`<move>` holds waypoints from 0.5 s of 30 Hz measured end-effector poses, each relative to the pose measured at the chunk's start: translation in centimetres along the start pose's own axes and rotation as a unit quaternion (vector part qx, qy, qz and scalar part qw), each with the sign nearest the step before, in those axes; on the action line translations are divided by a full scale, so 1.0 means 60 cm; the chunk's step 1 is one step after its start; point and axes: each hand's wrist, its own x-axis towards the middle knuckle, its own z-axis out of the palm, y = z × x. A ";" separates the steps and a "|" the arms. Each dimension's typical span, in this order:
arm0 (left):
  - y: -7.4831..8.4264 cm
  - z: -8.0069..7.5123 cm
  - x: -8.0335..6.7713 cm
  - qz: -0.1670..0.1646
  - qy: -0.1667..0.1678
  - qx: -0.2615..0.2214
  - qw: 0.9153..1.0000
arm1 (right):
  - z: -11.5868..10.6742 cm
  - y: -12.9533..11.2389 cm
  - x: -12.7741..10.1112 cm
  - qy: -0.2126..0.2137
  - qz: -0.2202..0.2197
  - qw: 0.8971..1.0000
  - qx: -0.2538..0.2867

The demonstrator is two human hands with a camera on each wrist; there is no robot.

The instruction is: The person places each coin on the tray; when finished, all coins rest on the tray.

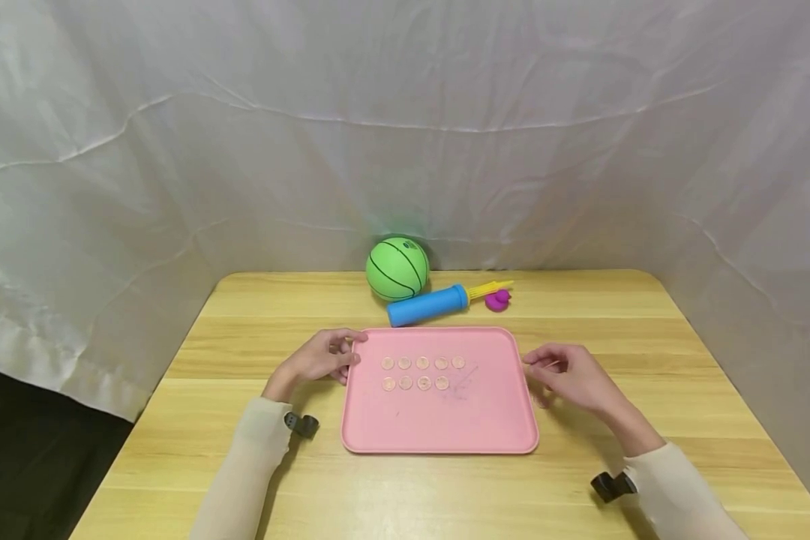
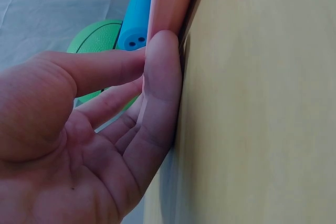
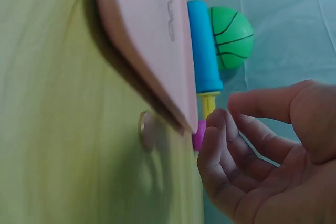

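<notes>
A pink tray (image 1: 439, 431) lies on the table, with coins (image 1: 422, 363) on it in two rows. My left hand (image 1: 324, 355) is at the tray's left side; in the left wrist view its thumb and fingers (image 2: 161, 72) pinch the rim. Just beyond the right rim is my right hand (image 1: 570, 373), its fingers loosely bent, and I see nothing held in them. In the right wrist view a single coin (image 3: 147, 131) stands on edge or tilted on the table beside the tray, apart from the right hand (image 3: 262, 166).
Behind the tray lie a green ball (image 1: 397, 268), a blue hand pump (image 1: 428, 304) with a yellow nozzle, and a small purple toy duck (image 1: 497, 300). The wooden table (image 1: 229, 352) ends at a pale curtain (image 1: 445, 172) at the back.
</notes>
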 end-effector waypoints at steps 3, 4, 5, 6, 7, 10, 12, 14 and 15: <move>0.000 0.000 0.001 0.001 0.002 0.003 1.000 | -0.001 0.012 -0.006 -0.015 0.006 1.000 0.006; -0.001 -0.001 0.001 0.002 0.002 0.003 1.000 | -0.001 0.016 -0.008 -0.019 0.011 1.000 0.008; -0.001 -0.001 0.002 0.002 0.002 0.004 1.000 | -0.001 0.020 -0.010 -0.022 0.013 1.000 0.005; -0.001 -0.001 0.002 0.002 0.002 0.004 1.000 | 0.000 0.024 -0.012 -0.024 0.014 1.000 0.002; -0.002 -0.001 0.002 0.002 0.002 0.003 1.000 | 0.000 0.028 -0.014 -0.022 0.015 1.000 -0.004; -0.003 -0.001 0.002 0.001 0.001 0.001 1.000 | 0.001 0.038 -0.020 -0.016 0.010 1.000 -0.023; -0.003 -0.001 0.002 0.001 0.002 0.001 1.000 | 0.001 0.043 -0.025 -0.013 0.005 0.999 -0.033; -0.003 -0.001 0.002 0.002 0.001 0.001 1.000 | 0.002 0.047 -0.028 -0.010 0.002 0.999 -0.041; -0.003 -0.001 0.002 0.002 0.001 -0.001 1.000 | 0.003 0.048 -0.029 -0.008 -0.004 0.999 -0.046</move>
